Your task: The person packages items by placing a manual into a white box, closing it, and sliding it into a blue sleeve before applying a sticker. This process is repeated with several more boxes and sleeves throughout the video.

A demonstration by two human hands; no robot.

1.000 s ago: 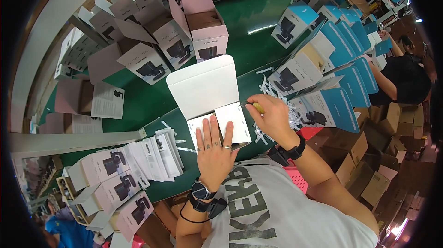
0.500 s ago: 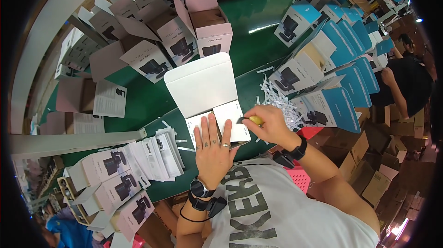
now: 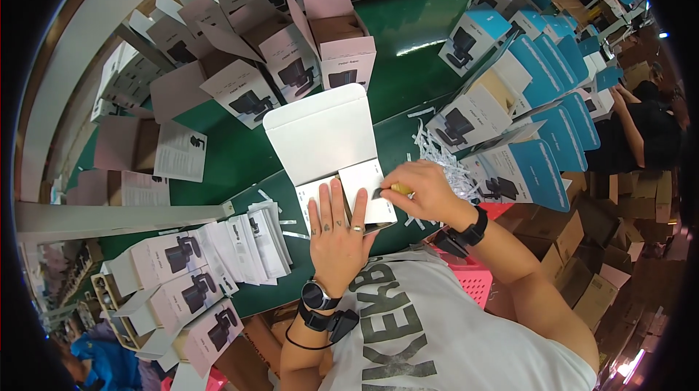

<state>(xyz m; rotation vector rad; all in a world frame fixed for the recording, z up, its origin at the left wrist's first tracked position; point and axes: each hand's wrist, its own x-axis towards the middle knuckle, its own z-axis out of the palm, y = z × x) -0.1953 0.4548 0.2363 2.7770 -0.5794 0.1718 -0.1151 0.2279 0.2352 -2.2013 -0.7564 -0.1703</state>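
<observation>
A white carton stands in front of me with its lid (image 3: 320, 136) folded back, away from me. Inside it are two white inner pieces side by side, the right one (image 3: 362, 175) plainly visible. My left hand (image 3: 338, 242) lies flat over them, fingers spread and pointing away from me, holding nothing. Closed round a small tool with a yellow handle (image 3: 402, 188), my right hand (image 3: 431, 193) is at the carton's right side. The tool's dark flat tip meets the top of the right inner piece; its exact kind is unclear.
Shredded white paper (image 3: 443, 169) lies right of the carton on the green table (image 3: 404, 70). Folded leaflets (image 3: 251, 245) are stacked at the left. Open printed cartons (image 3: 287, 63) line the far left, blue-lidded ones (image 3: 466, 111) the right. Below sits a pink basket (image 3: 473, 282); another person (image 3: 644, 125) is far right.
The view has shifted slightly, so the far-left cartons appear farther right. Both hands keep almost the same pose on the carton. The other person's arms at the far right have moved.
</observation>
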